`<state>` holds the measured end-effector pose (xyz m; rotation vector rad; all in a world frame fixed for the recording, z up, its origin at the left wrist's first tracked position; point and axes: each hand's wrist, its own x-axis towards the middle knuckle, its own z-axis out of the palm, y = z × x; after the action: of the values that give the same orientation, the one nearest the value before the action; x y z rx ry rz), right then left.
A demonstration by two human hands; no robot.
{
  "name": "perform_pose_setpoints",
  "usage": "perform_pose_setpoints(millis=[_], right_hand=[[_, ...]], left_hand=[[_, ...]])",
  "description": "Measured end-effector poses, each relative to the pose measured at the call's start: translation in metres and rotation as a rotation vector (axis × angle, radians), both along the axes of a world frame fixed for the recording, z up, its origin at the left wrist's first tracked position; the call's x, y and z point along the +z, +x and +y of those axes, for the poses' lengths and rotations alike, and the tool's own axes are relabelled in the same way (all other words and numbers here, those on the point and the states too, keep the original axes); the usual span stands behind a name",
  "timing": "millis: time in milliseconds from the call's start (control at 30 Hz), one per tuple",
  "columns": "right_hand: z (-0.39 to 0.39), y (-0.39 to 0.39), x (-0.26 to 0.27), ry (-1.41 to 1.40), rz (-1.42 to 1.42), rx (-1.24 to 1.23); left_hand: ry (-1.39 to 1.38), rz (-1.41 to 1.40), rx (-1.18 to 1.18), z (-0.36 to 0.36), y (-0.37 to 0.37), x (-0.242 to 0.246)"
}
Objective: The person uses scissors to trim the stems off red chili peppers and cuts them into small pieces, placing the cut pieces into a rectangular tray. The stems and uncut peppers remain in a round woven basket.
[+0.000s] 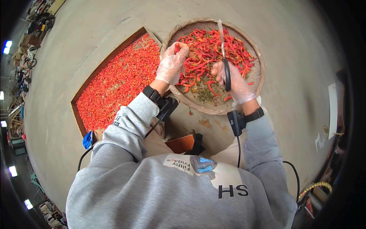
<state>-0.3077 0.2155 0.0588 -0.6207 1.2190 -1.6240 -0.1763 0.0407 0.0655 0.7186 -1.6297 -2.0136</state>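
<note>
Both of my hands wear clear plastic gloves. Pinched in my left hand (173, 61) is a red chilli pepper (177, 48), with most of it hidden by the fingers. My right hand (234, 81) grips a pair of scissors (227, 75) by the black handle, and the blurred blades point away from me. Both hands are above the near part of a round woven basket (259, 65) with a thick rim. Whole red chilli peppers (197, 67) lie heaped in it, with loose green stems (207, 94) near its front.
Left of the basket, a shallow wooden tray (107, 55) holds a spread of small cut red chilli pieces (114, 91). A blue item (87, 140) sits at its near corner. An orange-brown object (181, 143) lies between my knees. Cables hang from both wrist devices (235, 123).
</note>
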Motion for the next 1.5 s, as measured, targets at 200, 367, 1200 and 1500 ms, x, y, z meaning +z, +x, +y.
perform_pose_setpoints(millis=[200,367,1200,1500], right_hand=[[-0.005,0.021,-0.025,0.211,0.101,0.092],[-0.003,0.018,-0.03,0.255,0.354,0.141],[0.0,0.006,0.006,0.231,-0.004,-0.017],[0.017,-0.018,0.022,0.045,-0.14,-0.187]], left_hand=[[0.026,-0.032,0.026,-0.012,0.0,0.004],[0.002,-0.103,-0.085,-0.006,0.003,0.003],[0.11,-0.048,-0.202,-0.019,-0.001,-0.023],[0.123,-0.264,-0.346,-0.023,-0.014,-0.076]])
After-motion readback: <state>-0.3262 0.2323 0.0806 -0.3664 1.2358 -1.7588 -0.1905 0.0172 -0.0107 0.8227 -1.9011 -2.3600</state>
